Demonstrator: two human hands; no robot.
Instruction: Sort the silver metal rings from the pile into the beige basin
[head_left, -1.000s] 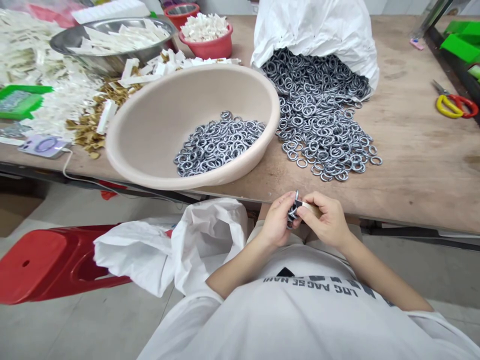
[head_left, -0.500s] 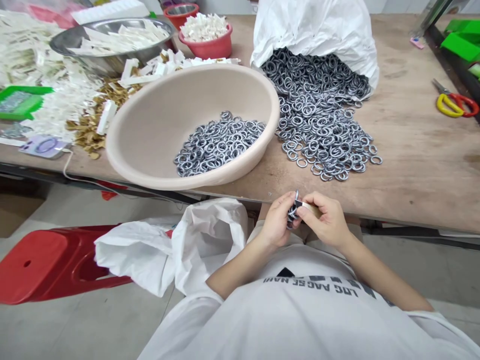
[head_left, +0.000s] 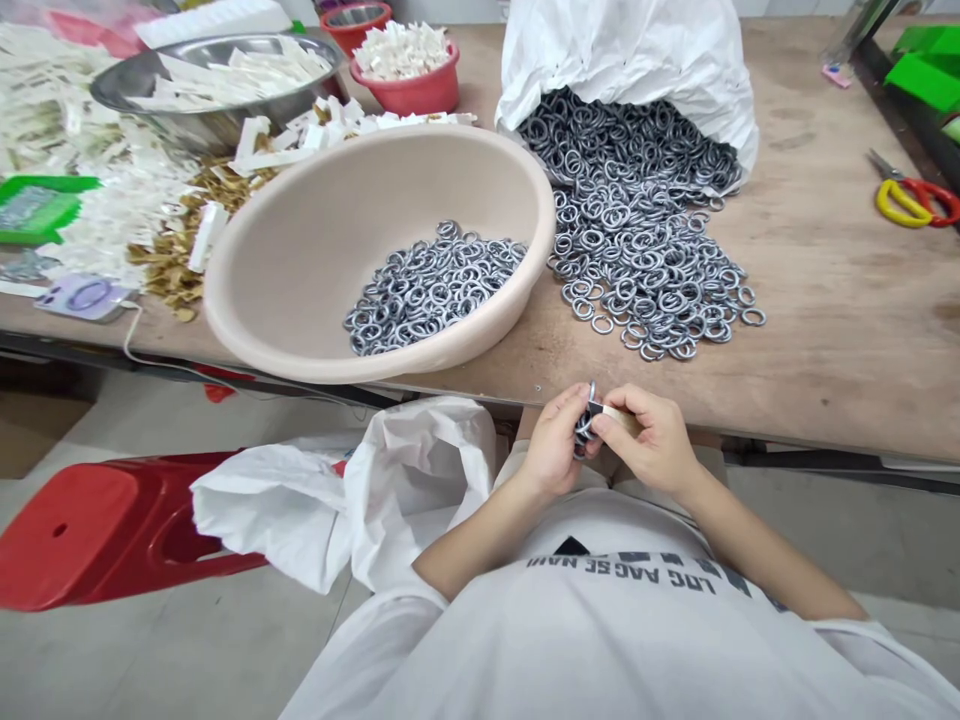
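Close to my body, just off the table's front edge, my two hands meet. My left hand [head_left: 556, 440] is closed around several metal rings [head_left: 583, 430], one of them standing up above the fingertips. In my right hand [head_left: 654, 437] I grip a small tool with a pale handle [head_left: 622, 420] and a dark tip, which touches or nearly touches the rings; its exact kind is hard to make out. Beyond my hands a heap of loose grey rings [head_left: 652, 270] spills over the table. A beige basin [head_left: 300, 240] holds more such rings.
A white sack [head_left: 630, 50] lies open behind the heap. Scissors [head_left: 911, 200] lie at right. White plastic strips and a steel bowl [head_left: 165, 115] crowd the left, with a red tub [head_left: 420, 90]. Below are a red stool [head_left: 67, 530] and another white sack [head_left: 420, 450].
My hands keep almost the same pose on the rings and the tool. The whole view has shifted very slightly; no object has visibly moved on the table.
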